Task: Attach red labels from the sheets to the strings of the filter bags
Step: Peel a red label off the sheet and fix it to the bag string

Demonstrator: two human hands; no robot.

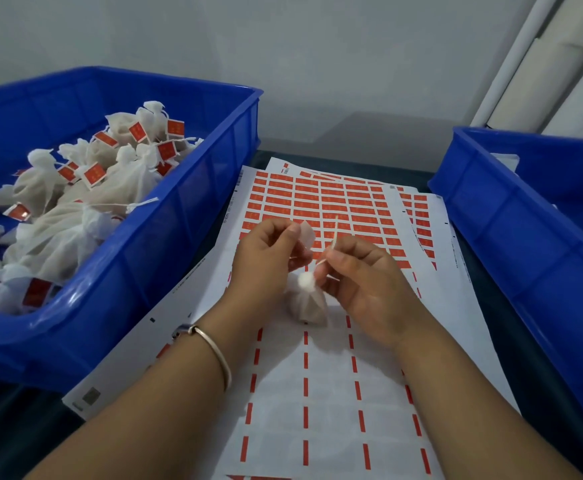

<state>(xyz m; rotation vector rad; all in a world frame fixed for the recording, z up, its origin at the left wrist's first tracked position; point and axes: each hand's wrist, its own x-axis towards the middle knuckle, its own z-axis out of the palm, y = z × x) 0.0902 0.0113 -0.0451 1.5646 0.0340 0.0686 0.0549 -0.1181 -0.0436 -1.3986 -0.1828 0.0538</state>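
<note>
Pinching a peeled label (306,233) sticky-side out, the L hand (266,261) holds it up over the sheets (318,375); the R hand (363,282) pinches the string (331,240) of a filter bag (306,303), which sits upright on the top sheet between both hands, w/ label and string close but apart. Unused red labels (318,202) fill the sheet's far part; near rows are peeled. Left bin (144,258) crowds the sheets' edge, holding tagged bags (75,202). Right bin (525,230) flanks the other side, contents mostly out of view. Bracelet (214,351) on L wrist.
</note>
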